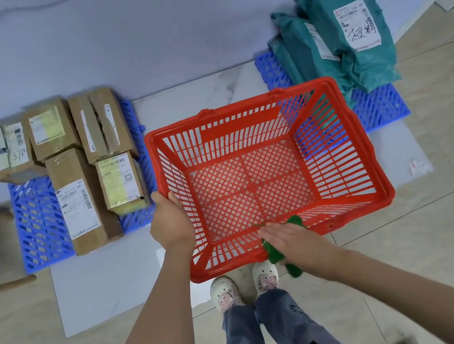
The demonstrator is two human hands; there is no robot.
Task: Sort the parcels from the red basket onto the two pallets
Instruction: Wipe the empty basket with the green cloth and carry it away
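Hands: left hand (169,223) grips the left rim of the basket, fingers curled over its edge; right hand (287,235) lies with fingers straight on a green cloth (276,252) at the basket's near rim.
Left pallet (39,223): blue, on the floor left of the basket, carrying five brown boxes (80,197) with white labels, packed close together; the nearest box reaches past the pallet's near edge.
Basket (268,170): red, slatted, between the two pallets, tilted with its left side raised; no parcels inside, only its mesh bottom shows.
Cloth: draped over the basket's near rim under the right hand, one end hanging outside.
Right pallet (375,109): blue, beyond the basket's right far corner, partly seen through the basket's slats.
Bags (348,41): teal mailers stacked on the right pallet, the top one with a white label facing up.
Floor (453,207): beige tiles near the basket, pale sheets under it.
Feet: two pale slippers (244,288) just below the basket's near rim.
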